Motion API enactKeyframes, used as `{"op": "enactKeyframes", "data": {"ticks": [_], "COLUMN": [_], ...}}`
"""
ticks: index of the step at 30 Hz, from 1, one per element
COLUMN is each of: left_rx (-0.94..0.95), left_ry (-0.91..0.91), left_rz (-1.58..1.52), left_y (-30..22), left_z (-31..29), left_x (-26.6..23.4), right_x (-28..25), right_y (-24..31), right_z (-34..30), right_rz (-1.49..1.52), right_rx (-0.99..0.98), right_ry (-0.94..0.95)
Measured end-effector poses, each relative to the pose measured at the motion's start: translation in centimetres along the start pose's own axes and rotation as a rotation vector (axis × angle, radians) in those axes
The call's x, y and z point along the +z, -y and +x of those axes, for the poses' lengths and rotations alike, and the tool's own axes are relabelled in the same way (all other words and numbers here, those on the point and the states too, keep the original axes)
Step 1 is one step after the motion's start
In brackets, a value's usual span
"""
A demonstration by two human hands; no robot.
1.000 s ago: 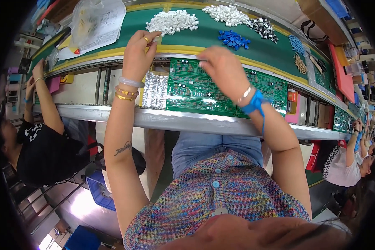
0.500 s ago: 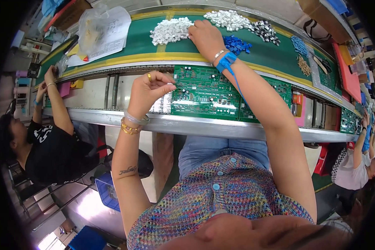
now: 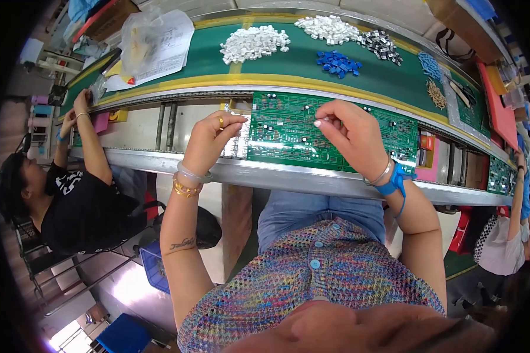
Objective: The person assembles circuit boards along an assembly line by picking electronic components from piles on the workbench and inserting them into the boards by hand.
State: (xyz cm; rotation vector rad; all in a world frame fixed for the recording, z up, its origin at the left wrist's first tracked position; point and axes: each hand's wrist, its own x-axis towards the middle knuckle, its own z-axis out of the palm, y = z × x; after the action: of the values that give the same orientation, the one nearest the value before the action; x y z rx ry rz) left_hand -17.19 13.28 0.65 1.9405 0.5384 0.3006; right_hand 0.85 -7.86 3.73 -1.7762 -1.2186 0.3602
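My left hand (image 3: 209,138) is closed in a pinch at the left edge of a green circuit board (image 3: 277,138); what sits between its fingertips is too small to make out. Over the middle of the boards, my right hand (image 3: 356,135) pinches what looks like a small white connector (image 3: 318,123). Its curled fingers hide part of the board below. A second green board (image 3: 397,126) adjoins on the right, partly covered by that hand. Both boards lie on the conveyor rails, dotted with small soldered-in parts. A blue wrist strap (image 3: 394,182) circles my right wrist.
Beyond the rails, a green belt (image 3: 206,70) carries piles of white connectors (image 3: 254,44), more white parts (image 3: 327,29), black-and-white parts (image 3: 381,47), blue parts (image 3: 338,63), light-blue parts (image 3: 430,66) and tan parts (image 3: 435,94). Papers and a plastic bag (image 3: 141,41) lie left. Co-workers sit on both sides.
My right hand has come back from the white connector pile to above the boards, uncovering the blue parts. My left hand stays pinched at the board's left edge.
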Motion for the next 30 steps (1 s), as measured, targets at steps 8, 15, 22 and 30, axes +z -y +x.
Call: {"op": "enactKeyframes", "data": {"ticks": [8,15,22,30], "left_rx": [0.001,0.486,0.488,0.475], "left_ry": [-0.011,0.127,0.171,0.187], "left_rz": [0.339,0.677,0.767,0.793], "left_y": [-1.6,-2.0,-2.1,-2.4], "left_z": [1.6,3.6,4.1,4.1], "left_x": [1.9,3.1,3.2,2.9], "right_x": [0.9,0.7,0.9,0.9], "right_y": [-3.3,-3.8,-3.7,-3.7], "right_z": [-0.7,-0.8,-1.0,-0.9], "right_rz": [0.158,0.146,0.190,0.125], "right_rx": [0.081,0.069,0.106,0.078], "right_ry": [-0.062,0.015,0.053,0.027]}}
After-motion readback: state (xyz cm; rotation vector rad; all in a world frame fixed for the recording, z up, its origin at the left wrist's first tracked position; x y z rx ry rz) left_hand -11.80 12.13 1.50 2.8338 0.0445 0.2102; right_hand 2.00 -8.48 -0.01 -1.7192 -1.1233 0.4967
